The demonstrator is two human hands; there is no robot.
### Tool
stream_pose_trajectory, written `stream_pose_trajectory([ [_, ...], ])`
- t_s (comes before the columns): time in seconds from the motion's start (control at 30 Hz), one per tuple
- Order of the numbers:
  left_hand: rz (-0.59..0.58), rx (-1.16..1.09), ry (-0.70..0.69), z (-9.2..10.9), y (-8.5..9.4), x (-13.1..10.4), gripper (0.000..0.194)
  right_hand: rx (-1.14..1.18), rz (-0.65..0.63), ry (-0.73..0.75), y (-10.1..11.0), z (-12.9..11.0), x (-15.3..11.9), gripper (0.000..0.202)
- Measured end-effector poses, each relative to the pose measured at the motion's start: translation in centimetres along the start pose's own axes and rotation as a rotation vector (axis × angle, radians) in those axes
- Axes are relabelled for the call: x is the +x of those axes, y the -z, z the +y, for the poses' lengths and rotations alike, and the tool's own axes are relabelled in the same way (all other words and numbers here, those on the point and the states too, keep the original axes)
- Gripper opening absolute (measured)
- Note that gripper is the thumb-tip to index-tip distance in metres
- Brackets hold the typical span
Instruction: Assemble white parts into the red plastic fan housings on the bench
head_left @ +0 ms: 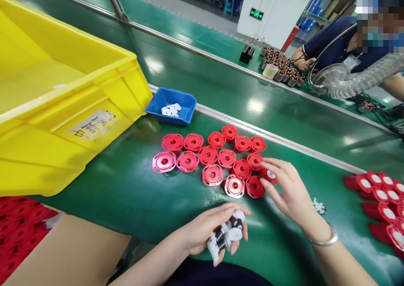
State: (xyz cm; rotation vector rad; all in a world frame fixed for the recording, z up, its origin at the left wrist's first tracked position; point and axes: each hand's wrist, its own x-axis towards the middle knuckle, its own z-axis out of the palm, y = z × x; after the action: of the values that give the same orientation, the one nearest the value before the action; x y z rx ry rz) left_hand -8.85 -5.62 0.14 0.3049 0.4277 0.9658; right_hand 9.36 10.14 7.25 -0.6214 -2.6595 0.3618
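Observation:
My left hand [217,231], palm up with curled fingers, holds several white plastic gears [234,234] with black shafts. My right hand [288,189] reaches to the right end of a group of red round housings [212,175] with flanged rims. Its thumb and fingers lie on either side of one red housing [270,176], which has a white piece at its centre. That housing is partly hidden by the fingers. The other housings in the group stand close together with their dark centre holes facing up.
A blue bin [189,113] with white discs stands behind the housings, beside a large yellow crate [110,80]. At right are red housings with white tops [387,212]; small white pieces [319,206] lie nearer. A cardboard box [85,248] is lower left. Across the bench, a person handles copper-wound parts [280,65].

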Motion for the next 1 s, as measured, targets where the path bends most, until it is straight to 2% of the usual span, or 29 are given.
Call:
stream_pose_trajectory([
  [0.1,0.032,0.019,-0.027,-0.3,0.1,-0.2,0.049,0.275,-0.293,0.051,0.5,-3.7,-0.5,0.049],
  [0.17,0.074,0.094,-0.068,-0.5,0.2,-0.3,0.049,0.377,-0.4,0.078,0.0,-5.6,-1.1,0.058],
  [0.27,0.081,0.306,-0.177,-0.6,0.1,-0.6,0.05,0.462,-0.316,-0.038,-1.4,-6.8,-2.0,0.054],
  [0.37,0.055,0.458,-0.282,-0.5,-0.1,-0.7,0.052,0.539,-0.281,-0.155,-2.1,-6.4,-2.3,0.044],
  [0.5,0.096,0.647,-0.336,-0.1,-0.1,-0.8,0.058,0.588,-0.468,-0.071,-1.2,-5.8,-1.9,0.052],
  [0.57,0.104,0.757,-0.332,0.1,-0.1,-0.6,0.061,0.597,-0.498,-0.017,-0.6,-5.8,-1.5,0.061],
  [0.67,0.076,0.89,-0.309,0.3,-0.1,-0.4,0.061,0.609,-0.509,0.008,-0.4,-6.1,-1.1,0.062],
  [0.83,0.111,0.879,-0.267,0.4,-0.2,-0.2,0.057,0.503,-0.54,-0.077,-1.0,-6.8,-0.7,0.035],
  [0.93,0.135,0.807,-0.186,0.4,-0.4,-0.3,0.048,0.501,-0.569,-0.097,-1.0,-6.8,-0.6,0.016],
  [1.0,0.136,0.755,-0.135,0.5,-0.5,-0.2,0.041,0.535,-0.57,-0.091,-0.9,-6.6,-0.6,0.01],
])
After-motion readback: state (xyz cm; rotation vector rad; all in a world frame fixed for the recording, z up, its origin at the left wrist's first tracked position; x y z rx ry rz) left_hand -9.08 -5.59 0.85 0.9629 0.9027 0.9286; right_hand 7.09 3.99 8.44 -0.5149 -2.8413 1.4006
